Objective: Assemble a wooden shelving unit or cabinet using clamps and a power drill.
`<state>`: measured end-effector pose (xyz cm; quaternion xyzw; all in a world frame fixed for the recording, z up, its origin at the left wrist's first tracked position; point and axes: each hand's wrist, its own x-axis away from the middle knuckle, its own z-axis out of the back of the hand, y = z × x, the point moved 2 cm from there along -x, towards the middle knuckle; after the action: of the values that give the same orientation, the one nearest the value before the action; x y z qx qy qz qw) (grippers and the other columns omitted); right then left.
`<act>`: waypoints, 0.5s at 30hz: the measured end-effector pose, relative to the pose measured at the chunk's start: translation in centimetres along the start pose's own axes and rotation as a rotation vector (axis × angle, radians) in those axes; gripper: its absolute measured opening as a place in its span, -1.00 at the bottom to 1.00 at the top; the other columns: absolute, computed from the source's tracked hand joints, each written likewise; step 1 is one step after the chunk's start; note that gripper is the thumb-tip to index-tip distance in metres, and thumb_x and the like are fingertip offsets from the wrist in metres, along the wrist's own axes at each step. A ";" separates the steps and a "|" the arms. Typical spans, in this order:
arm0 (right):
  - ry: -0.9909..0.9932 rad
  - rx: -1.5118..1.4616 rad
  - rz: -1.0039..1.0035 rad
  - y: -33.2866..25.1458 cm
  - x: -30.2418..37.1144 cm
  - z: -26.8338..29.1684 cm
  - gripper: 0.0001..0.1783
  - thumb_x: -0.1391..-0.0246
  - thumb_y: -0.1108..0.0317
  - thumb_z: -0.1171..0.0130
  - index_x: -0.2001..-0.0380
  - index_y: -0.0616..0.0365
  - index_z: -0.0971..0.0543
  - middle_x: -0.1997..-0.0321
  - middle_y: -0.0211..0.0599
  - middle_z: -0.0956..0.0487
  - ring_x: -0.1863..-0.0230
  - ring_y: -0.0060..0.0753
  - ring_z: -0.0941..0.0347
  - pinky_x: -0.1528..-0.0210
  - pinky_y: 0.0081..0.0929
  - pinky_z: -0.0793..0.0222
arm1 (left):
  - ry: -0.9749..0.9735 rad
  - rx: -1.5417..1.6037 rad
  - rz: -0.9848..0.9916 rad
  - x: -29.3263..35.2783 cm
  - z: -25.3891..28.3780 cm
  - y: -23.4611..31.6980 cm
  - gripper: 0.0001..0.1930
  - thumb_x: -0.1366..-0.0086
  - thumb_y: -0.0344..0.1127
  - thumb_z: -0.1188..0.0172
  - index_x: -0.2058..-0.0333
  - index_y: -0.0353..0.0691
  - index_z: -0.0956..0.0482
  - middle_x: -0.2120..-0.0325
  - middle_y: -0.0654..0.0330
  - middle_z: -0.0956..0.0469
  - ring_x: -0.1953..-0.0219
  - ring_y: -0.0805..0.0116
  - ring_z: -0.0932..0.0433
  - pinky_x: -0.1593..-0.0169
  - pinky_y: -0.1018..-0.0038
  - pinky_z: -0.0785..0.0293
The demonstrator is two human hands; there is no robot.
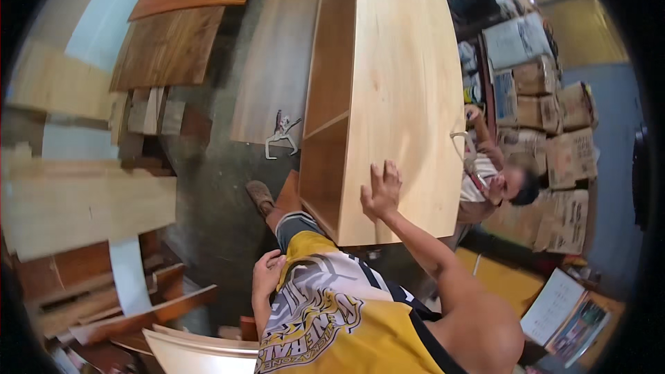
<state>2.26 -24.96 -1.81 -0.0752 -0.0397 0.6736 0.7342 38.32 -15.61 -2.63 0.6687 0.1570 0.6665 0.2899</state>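
Observation:
A large pale wooden cabinet (409, 83) stretches away in front of me, its open side with an inner divider facing left. My right hand (383, 190) rests on its smooth upper panel near the close end, palm down and fingers spread. My left hand (267, 275) hangs by my left hip against my yellow jersey (332, 318), fingers loosely bent, with nothing visible in it. Left of the cabinet lies a metal locking C-clamp (281, 137). A second clamp (471, 163) sits at the panel's right edge, beside a co-worker.
The co-worker (485, 183) crouches to the right, one hand raised at the cabinet's side. Stacked cardboard boxes (540, 111) stand behind. Brown wood panels (166, 48), a pale board (90, 208) and offcuts (145, 312) fill the left. A long board (277, 48) lies alongside the cabinet.

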 end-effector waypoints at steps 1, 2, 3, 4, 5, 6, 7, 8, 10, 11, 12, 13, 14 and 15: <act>0.022 0.013 -0.005 1.4 -0.1 -0.1 -0.29 0.04 0.05 -0.03 -0.17 0.14 -0.24 -0.25 0.31 -0.09 -0.31 0.29 0.05 -0.29 0.17 0.23 | -0.038 -0.026 -0.032 -2.0 0.3 1.5 -0.63 -0.19 -0.31 -0.24 0.07 -0.39 -0.49 0.31 0.03 -0.62 0.26 0.43 -0.57 0.16 0.53 -0.47; 0.051 0.003 0.007 1.6 -0.1 0.7 -0.29 0.04 0.04 -0.01 -0.18 0.11 -0.24 -0.26 0.32 -0.09 -0.32 0.29 0.05 -0.29 0.18 0.21 | -0.071 -0.066 -0.061 -3.2 2.2 3.2 -0.63 -0.18 -0.32 -0.24 0.07 -0.39 -0.49 0.31 0.02 -0.62 0.25 0.41 -0.58 0.16 0.53 -0.47; 0.063 -0.018 -0.026 2.6 -0.3 0.5 -0.31 0.04 0.05 -0.01 -0.18 0.09 -0.27 -0.27 0.30 -0.10 -0.33 0.27 0.05 -0.28 0.17 0.18 | -0.081 -0.198 -0.013 -5.0 3.0 5.7 -0.63 -0.19 -0.27 -0.23 0.08 -0.38 -0.50 0.31 0.02 -0.62 0.25 0.39 -0.58 0.15 0.50 -0.48; 0.054 0.013 -0.045 2.6 0.2 0.7 -0.33 0.06 0.10 -0.04 -0.17 0.08 -0.31 -0.25 0.27 -0.14 -0.32 0.24 0.02 -0.30 0.13 0.18 | -0.090 -0.386 -0.139 -5.4 3.5 9.1 -0.63 -0.19 -0.25 -0.22 0.09 -0.37 -0.51 0.31 0.02 -0.62 0.25 0.37 -0.58 0.15 0.49 -0.47; 0.075 0.004 -0.081 3.7 -0.5 1.0 -0.35 0.08 0.16 -0.07 -0.15 0.07 -0.34 -0.24 0.24 -0.18 -0.30 0.20 -0.02 -0.30 0.10 0.17 | -0.105 -0.574 -0.265 -6.5 3.7 12.5 -0.62 -0.20 -0.22 -0.21 0.10 -0.37 -0.51 0.30 0.02 -0.62 0.24 0.36 -0.58 0.14 0.48 -0.47; 0.114 -0.077 -0.055 3.4 -0.8 2.4 -0.34 0.09 0.21 -0.08 -0.16 0.08 -0.33 -0.24 0.22 -0.18 -0.29 0.18 -0.05 -0.30 0.07 0.16 | -0.153 -0.533 -0.132 -8.3 4.8 13.0 -0.61 -0.19 -0.19 -0.21 0.10 -0.36 -0.52 0.30 0.04 -0.62 0.22 0.35 -0.59 0.12 0.47 -0.47; 0.102 -0.038 -0.060 4.0 -1.5 3.5 -0.36 0.07 0.22 -0.08 -0.16 0.10 -0.34 -0.25 0.20 -0.18 -0.28 0.17 -0.06 -0.30 0.06 0.15 | -0.202 -0.577 -0.190 -10.2 4.9 16.8 -0.61 -0.18 -0.19 -0.22 0.10 -0.35 -0.53 0.30 0.06 -0.62 0.23 0.36 -0.58 0.12 0.47 -0.47; 0.075 -0.013 -0.115 4.5 -0.2 3.4 -0.36 0.06 0.22 -0.09 -0.16 0.11 -0.33 -0.24 0.21 -0.18 -0.28 0.17 -0.06 -0.30 0.05 0.15 | -0.269 -0.616 -0.228 -10.9 5.0 18.6 -0.61 -0.16 -0.19 -0.23 0.10 -0.33 -0.53 0.30 0.07 -0.62 0.23 0.36 -0.58 0.12 0.47 -0.47; 0.079 -0.006 -0.192 5.1 1.8 3.4 -0.38 0.04 0.24 -0.08 -0.16 0.08 -0.34 -0.25 0.16 -0.19 -0.27 0.17 -0.07 -0.30 0.05 0.14 | -0.360 -0.657 -0.260 -14.0 6.1 21.7 -0.61 -0.15 -0.19 -0.24 0.11 -0.31 -0.54 0.30 0.08 -0.62 0.23 0.37 -0.58 0.12 0.47 -0.47; 0.113 0.003 -0.215 5.2 1.8 2.9 -0.39 0.03 0.26 -0.07 -0.16 0.07 -0.34 -0.24 0.12 -0.21 -0.27 0.16 -0.08 -0.31 0.06 0.13 | -0.443 -0.657 -0.281 -16.4 6.3 23.3 -0.62 -0.14 -0.19 -0.24 0.11 -0.29 -0.55 0.30 0.10 -0.62 0.24 0.38 -0.58 0.12 0.48 -0.47; 0.147 0.018 -0.226 5.2 0.8 2.2 -0.40 0.03 0.28 -0.06 -0.16 0.06 -0.34 -0.24 0.08 -0.23 -0.26 0.15 -0.10 -0.31 0.07 0.12 | -0.355 -0.857 -0.298 -20.6 9.0 22.3 -0.66 -0.14 -0.21 -0.24 0.14 -0.26 -0.58 0.31 0.13 -0.63 0.25 0.40 -0.57 0.13 0.48 -0.46; 0.208 -0.011 -0.294 5.4 0.9 1.5 -0.42 0.06 0.34 -0.04 -0.13 0.06 -0.36 -0.22 0.01 -0.27 -0.25 0.11 -0.12 -0.31 0.06 0.09 | -0.379 -0.879 -0.273 -22.6 9.1 23.9 -0.67 -0.14 -0.20 -0.25 0.18 -0.29 -0.59 0.32 0.11 -0.63 0.27 0.40 -0.57 0.14 0.47 -0.47; 0.275 -0.021 -0.365 3.8 -0.1 0.3 -0.42 0.12 0.40 -0.03 -0.10 0.07 -0.38 -0.19 0.01 -0.29 -0.25 0.09 -0.13 -0.30 0.03 0.06 | -0.387 -0.864 -0.306 -24.8 10.9 24.4 -0.67 -0.14 -0.20 -0.25 0.21 -0.32 -0.60 0.33 0.09 -0.63 0.28 0.40 -0.58 0.14 0.46 -0.47; 0.241 0.055 -0.510 3.0 -1.1 -0.5 -0.42 0.14 0.40 0.00 -0.09 0.08 -0.39 -0.19 0.00 -0.29 -0.25 0.10 -0.13 -0.30 0.02 0.05 | -0.409 -0.947 -0.263 -27.0 11.5 25.0 -0.66 -0.14 -0.21 -0.25 0.21 -0.36 -0.59 0.31 0.06 -0.63 0.26 0.39 -0.58 0.12 0.45 -0.48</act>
<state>-0.76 -25.87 -2.72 -0.1225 0.0484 0.4540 0.8812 43.50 -53.38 -8.65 0.5555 -0.1384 0.4785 0.6658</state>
